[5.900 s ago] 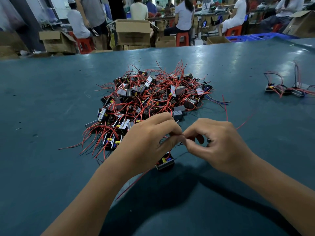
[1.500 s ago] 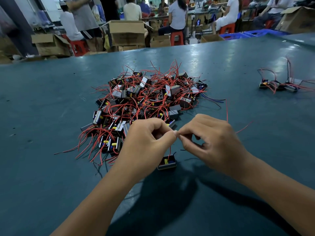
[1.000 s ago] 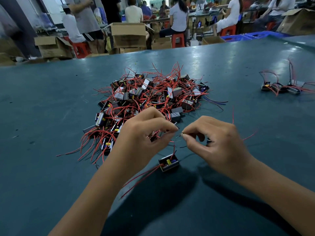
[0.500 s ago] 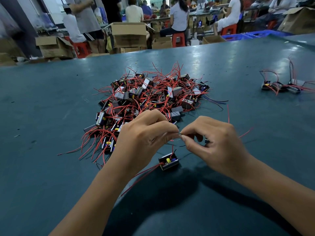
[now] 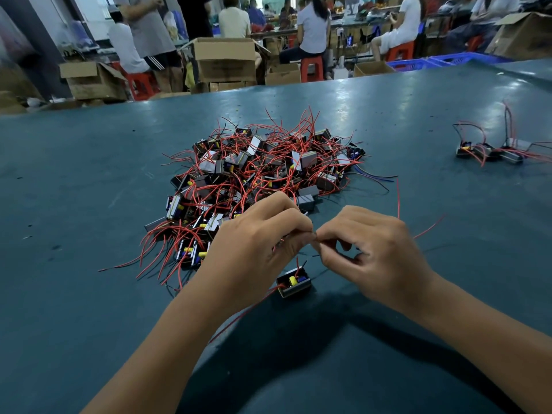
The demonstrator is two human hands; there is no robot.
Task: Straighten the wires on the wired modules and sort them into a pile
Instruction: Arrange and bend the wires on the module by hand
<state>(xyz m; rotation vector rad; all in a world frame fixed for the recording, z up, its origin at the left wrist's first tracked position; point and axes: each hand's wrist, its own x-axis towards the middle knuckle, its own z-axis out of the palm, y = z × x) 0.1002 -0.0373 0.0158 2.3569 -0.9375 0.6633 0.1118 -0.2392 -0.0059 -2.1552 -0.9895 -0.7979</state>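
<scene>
Pinching one thin wire [image 5: 313, 234] between my left hand [image 5: 257, 237] and right hand [image 5: 370, 249], fingers curled, I risk yanking it off the module [image 5: 294, 283] dangling just below. It's a small black box, yellow part inside. The tangled heap [image 5: 263, 177] sits at twelve o'clock, the sorted pile [image 5: 490, 152] at two.

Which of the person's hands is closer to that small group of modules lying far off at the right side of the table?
Right. The right hand lies nearer the small group of modules, though still well short of it; the left hand is farther left, beside the big pile.
</scene>
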